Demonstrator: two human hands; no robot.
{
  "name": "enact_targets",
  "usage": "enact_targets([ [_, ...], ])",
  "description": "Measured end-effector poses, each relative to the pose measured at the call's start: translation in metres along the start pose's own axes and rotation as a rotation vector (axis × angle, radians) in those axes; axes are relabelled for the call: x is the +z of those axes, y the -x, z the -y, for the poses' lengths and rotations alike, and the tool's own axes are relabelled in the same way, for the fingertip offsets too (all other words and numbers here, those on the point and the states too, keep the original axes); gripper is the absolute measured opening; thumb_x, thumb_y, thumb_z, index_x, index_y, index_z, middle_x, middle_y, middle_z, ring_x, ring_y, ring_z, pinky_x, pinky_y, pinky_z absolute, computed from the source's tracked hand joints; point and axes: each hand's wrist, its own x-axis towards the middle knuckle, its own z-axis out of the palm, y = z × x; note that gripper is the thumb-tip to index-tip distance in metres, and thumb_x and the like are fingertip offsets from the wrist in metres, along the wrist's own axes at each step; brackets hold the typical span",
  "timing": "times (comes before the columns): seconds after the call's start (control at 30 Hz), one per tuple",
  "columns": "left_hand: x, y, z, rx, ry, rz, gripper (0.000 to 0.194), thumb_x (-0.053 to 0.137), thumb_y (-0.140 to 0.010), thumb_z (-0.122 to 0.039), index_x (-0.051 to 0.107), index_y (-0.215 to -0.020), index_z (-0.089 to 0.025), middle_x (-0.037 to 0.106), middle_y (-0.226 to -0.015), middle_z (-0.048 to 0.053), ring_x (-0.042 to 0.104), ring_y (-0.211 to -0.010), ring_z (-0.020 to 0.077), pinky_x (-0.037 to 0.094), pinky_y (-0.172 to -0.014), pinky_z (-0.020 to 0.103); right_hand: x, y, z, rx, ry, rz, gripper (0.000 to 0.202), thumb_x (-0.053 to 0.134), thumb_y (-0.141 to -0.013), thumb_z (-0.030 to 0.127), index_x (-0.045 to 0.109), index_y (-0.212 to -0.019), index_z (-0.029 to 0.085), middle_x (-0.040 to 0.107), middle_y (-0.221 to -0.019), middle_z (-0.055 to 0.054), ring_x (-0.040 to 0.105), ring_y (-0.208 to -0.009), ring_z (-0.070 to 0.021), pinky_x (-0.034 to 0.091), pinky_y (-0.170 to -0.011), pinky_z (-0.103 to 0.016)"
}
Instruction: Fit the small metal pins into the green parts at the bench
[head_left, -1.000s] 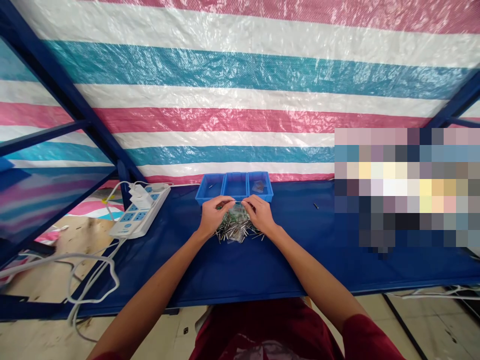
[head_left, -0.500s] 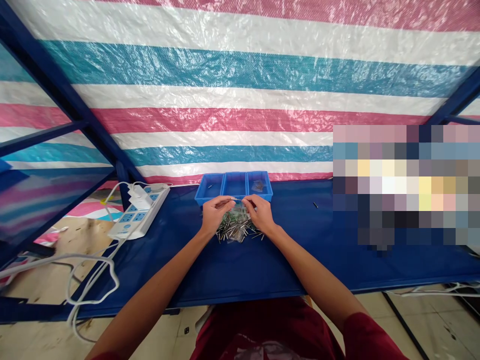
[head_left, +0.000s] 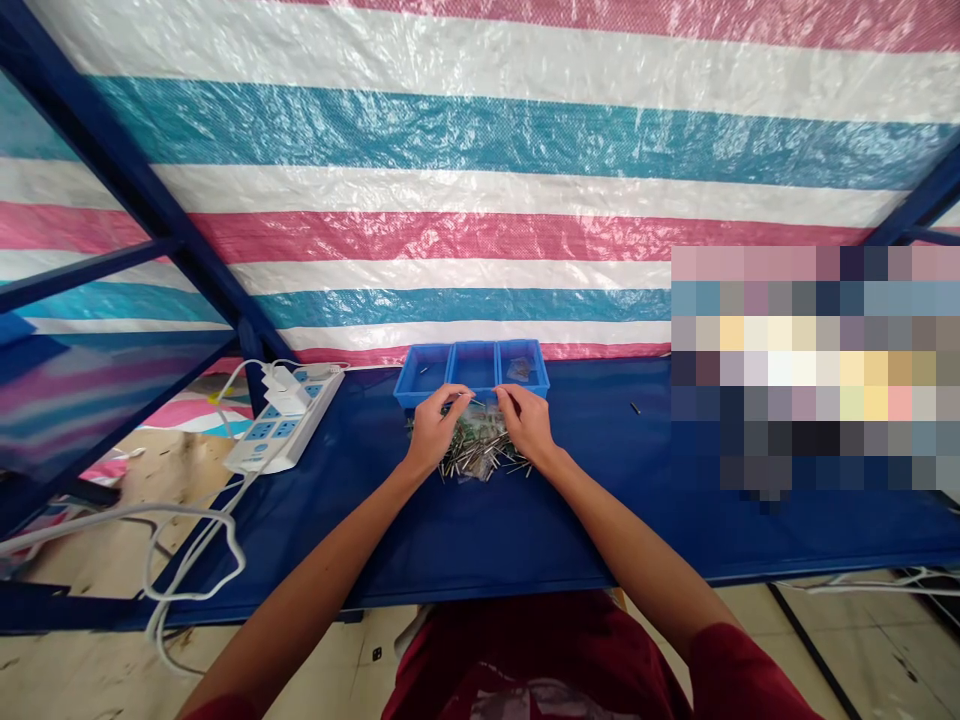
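Observation:
My left hand (head_left: 435,428) is closed in a pinch on a thin, light-coloured metal rod (head_left: 477,401) that points to the right. Across a small gap, the fingertips of my right hand (head_left: 528,420) are pressed together; whatever they hold is too small to make out. Below both hands lies a pile of thin metal rods (head_left: 480,460), mixed with clear plastic and some green bits. Just beyond my fingers stands a blue tray (head_left: 407,398) with three compartments. A small rod lies in its left compartment, and some small clear-brownish stuff (head_left: 519,370) in the right one.
A white power strip (head_left: 289,430) with a plug and loose white cables (head_left: 225,525) sits on the left of the blue table (head_left: 600,500). One small dark rod (head_left: 635,408) lies to the right. Striped sheeting hangs behind; the far right is blurred out.
My fingertips have drawn apart; earlier they nearly met around a thin piece. The rod now tilts down from my left fingers. The view has shifted slightly.

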Motion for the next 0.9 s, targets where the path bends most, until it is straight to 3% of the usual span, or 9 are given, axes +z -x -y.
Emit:
enact_targets([
  [0.13,-0.0008,-0.0018,-0.0004,-0.059,0.161,0.039,0.028,0.057,-0.085,-0.045,0.059,-0.086,-0.017,0.071,-0.1,0.009,0.067,-0.094,0.0226,0.051,-0.088,0.037,0.0008,0.0001,0.0002,-0.01,-0.009,0.005,0.035,0.037,-0.097,0.035,0.067,-0.093,0.018,0.069,-0.078,-0.006,0.063,-0.071,-0.0175,0.047,-0.07,-0.028],
  [0.4,-0.0001,-0.0041,0.0031,-0.124,0.292,-0.026,0.031,0.065,-0.079,-0.046,0.055,-0.076,-0.017,0.073,-0.087,0.008,0.07,-0.084,0.0227,0.054,-0.083,0.039,0.004,0.0013,-0.0037,-0.072,-0.007,0.06,0.026,0.045,-0.093,0.032,0.066,-0.084,0.018,0.067,-0.075,-0.004,0.06,-0.065,-0.0158,0.045,-0.064,-0.026],
  [0.5,-0.0001,-0.0038,0.0026,-0.121,0.291,-0.043,0.031,0.067,-0.077,-0.046,0.057,-0.075,-0.016,0.073,-0.086,0.009,0.07,-0.083,0.023,0.054,-0.082,0.039,0.0055,0.0023,-0.0034,-0.124,-0.015,0.111,0.024,0.046,-0.093,0.03,0.065,-0.085,0.018,0.067,-0.076,-0.004,0.06,-0.067,-0.0153,0.045,-0.064,-0.026],
  [0.7,0.0002,-0.0018,0.0031,-0.091,0.274,-0.074,0.026,0.071,-0.075,-0.039,0.062,-0.075,-0.015,0.073,-0.087,0.009,0.07,-0.084,0.0236,0.053,-0.082,0.037,0.0049,0.0024,-0.0027,-0.103,0.017,0.03,0.023,0.046,-0.093,0.029,0.065,-0.088,0.018,0.067,-0.078,-0.005,0.059,-0.066,-0.0149,0.045,-0.066,-0.026],
  [0.9,-0.0001,-0.0032,0.0064,-0.054,0.192,-0.104,0.023,0.072,-0.073,-0.037,0.066,-0.074,-0.015,0.071,-0.082,0.007,0.067,-0.083,0.0216,0.053,-0.078,0.033,0.0051,0.0025,-0.0024,-0.15,0.028,0.082,0.025,0.045,-0.095,0.031,0.066,-0.086,0.019,0.065,-0.076,-0.004,0.058,-0.068,-0.0148,0.044,-0.065,-0.026],
])
